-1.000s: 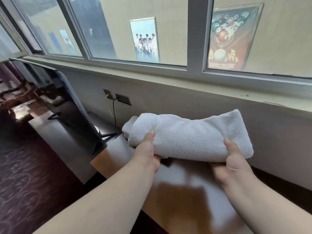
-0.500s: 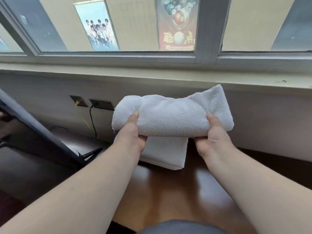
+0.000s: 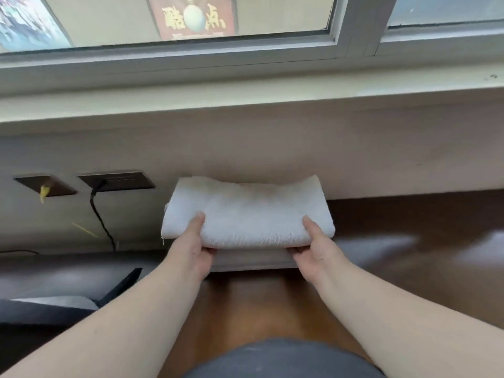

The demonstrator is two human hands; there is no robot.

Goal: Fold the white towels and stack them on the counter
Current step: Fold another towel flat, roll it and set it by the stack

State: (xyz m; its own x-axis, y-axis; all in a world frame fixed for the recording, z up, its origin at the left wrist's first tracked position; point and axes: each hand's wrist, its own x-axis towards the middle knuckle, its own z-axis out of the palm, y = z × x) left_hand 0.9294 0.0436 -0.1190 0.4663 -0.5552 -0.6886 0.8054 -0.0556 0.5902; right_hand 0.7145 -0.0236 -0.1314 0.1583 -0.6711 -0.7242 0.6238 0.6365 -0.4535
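Lowered since before, the folded towel (image 3: 246,214), gripped by both hands' fingers (image 3: 197,222), hides the stack beneath.

Held towel (image 3: 246,214) above another towel (image 3: 251,260) on counter (image 3: 409,241).

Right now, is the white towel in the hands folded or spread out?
Folded: the towel is a compact thick rectangle, gripped by left hand and right hand.

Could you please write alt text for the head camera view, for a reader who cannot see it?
Both hands, left hand and right hand, hold a folded white towel just above another folded towel on the brown counter, below a window sill.
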